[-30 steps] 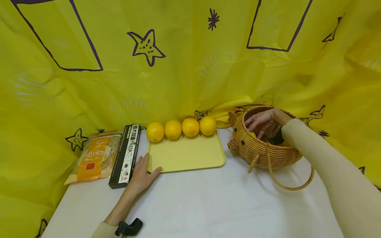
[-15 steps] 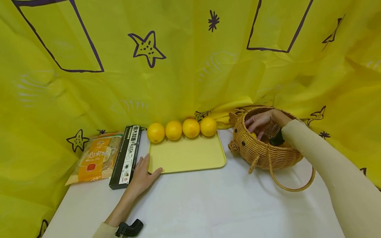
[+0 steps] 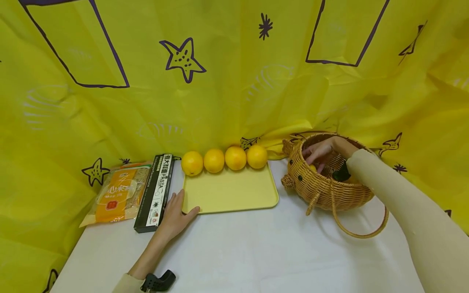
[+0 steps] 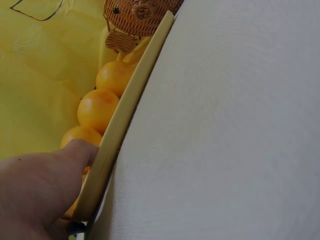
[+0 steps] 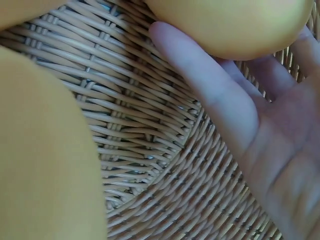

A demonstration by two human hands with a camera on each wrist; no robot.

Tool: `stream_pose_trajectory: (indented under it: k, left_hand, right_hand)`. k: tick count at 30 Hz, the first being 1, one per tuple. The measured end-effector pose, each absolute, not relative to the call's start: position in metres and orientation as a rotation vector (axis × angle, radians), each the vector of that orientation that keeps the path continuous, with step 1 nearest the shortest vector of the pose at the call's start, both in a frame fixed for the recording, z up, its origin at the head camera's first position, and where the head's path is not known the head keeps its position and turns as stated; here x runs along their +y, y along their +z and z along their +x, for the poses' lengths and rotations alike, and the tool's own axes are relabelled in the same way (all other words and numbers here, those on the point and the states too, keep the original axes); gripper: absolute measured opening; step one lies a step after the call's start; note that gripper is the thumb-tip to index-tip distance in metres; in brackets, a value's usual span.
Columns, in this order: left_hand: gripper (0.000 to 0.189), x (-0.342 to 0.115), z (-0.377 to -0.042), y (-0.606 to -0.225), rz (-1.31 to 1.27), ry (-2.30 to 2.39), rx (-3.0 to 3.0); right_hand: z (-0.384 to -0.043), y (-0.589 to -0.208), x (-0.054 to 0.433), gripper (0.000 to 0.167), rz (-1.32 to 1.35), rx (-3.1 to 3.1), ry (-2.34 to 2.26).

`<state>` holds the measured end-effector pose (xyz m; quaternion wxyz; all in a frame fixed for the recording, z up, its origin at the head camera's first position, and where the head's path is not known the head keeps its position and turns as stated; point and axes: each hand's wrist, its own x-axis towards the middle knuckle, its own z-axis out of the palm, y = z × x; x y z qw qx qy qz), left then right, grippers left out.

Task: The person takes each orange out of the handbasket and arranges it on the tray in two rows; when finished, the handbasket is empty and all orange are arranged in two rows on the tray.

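My right hand (image 3: 319, 152) reaches down inside a pig-shaped wicker basket (image 3: 329, 193). There its thumb and fingers hold an orange (image 5: 235, 27) from both sides, close to the woven wall; only a bit of it shows in the head view. More oranges, one a large orange (image 5: 45, 150), lie in the basket at left in the right wrist view. My left hand (image 3: 174, 217) rests at the near left corner of a pale yellow tray (image 3: 234, 195), thumb on its rim and fingers spread along the side. Several oranges (image 3: 235, 158) stand in a row along the tray's far edge.
Left of the tray lies a black and white pasta box (image 3: 155, 195), close to my left hand. Beyond it is an orange and clear food packet (image 3: 119, 195). The basket's handle (image 3: 360, 235) hangs down toward me. A yellow printed cloth (image 3: 227, 81) hangs behind the white table (image 3: 249, 252).
Both hands stay nearly where they were. The right hand keeps inside the basket, which tips very slightly, and the view shifts a little.
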<state>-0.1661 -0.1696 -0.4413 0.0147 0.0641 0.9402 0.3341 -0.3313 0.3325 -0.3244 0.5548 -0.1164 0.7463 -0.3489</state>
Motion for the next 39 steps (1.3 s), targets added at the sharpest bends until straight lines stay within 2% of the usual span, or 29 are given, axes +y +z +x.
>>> stream_pose_trajectory:
  k: [7,12,17,25,32,35,39]
  left_hand:
    - [0.089,-0.17,-0.167,-0.442,0.197,1.043,2.924]
    - [0.091,-0.172,-0.169,-0.442,0.193,1.04,2.909]
    - [0.09,-0.174,-0.169,-0.442,0.205,1.039,2.915]
    - [0.088,-0.173,-0.168,-0.442,0.212,1.066,2.908]
    - [0.089,-0.171,-0.168,-0.443,0.213,1.065,2.898]
    - [0.089,-0.171,-0.168,-0.443,0.202,1.066,2.896]
    - [0.088,-0.172,-0.169,-0.443,0.207,1.064,2.906]
  right_hand:
    - [-0.327,-0.314,0.337,0.079,-0.336,1.918,-0.785]
    - [-0.32,-0.294,0.354,0.058,-0.367,1.965,-0.849]
    - [-0.304,-0.269,0.379,0.046,-0.451,2.019,-0.993]
    - [-0.264,-0.247,0.401,0.049,-0.672,2.127,-1.383]
    - [-0.229,-0.248,0.365,0.049,-1.052,1.803,-1.931]
    - [-0.208,-0.253,0.334,0.044,-1.027,1.664,-2.246]
    - [-0.181,-0.266,0.29,0.038,-0.857,1.441,-2.576]
